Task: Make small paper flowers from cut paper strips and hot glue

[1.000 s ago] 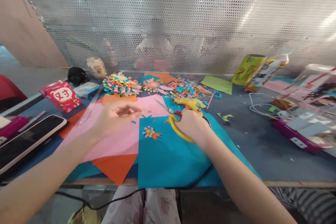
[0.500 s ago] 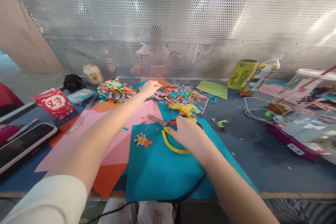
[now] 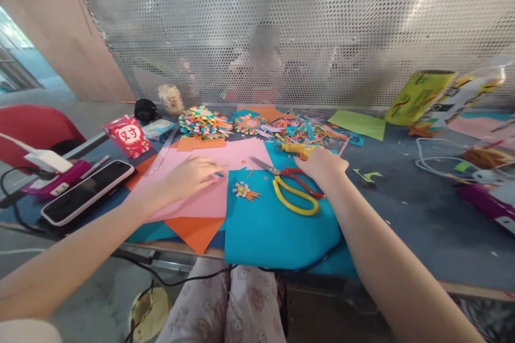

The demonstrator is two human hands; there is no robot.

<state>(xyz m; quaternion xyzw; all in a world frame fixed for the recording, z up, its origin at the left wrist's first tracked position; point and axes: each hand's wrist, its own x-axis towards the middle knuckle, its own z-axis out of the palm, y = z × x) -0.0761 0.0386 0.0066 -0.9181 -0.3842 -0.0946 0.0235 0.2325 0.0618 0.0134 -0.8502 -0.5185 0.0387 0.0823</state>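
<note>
Loads of paper scraps [image 3: 300, 127] sit right behind the yellow glue gun [image 3: 295, 149], right hand [image 3: 325, 165] wrapped round its handle. Left hand [image 3: 191, 176]'s half-curled over pink paper [image 3: 251, 151], can't tell if holding anything. Scissors [image 3: 295, 193] gripped earlier now lie loose on teal paper [image 3: 273, 238].

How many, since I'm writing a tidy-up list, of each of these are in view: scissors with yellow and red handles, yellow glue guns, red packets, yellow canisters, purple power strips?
Scissors: 1
Glue gun: 1
Red packet: 1
Yellow canister: 1
Purple power strips: 2
Total: 6
</note>
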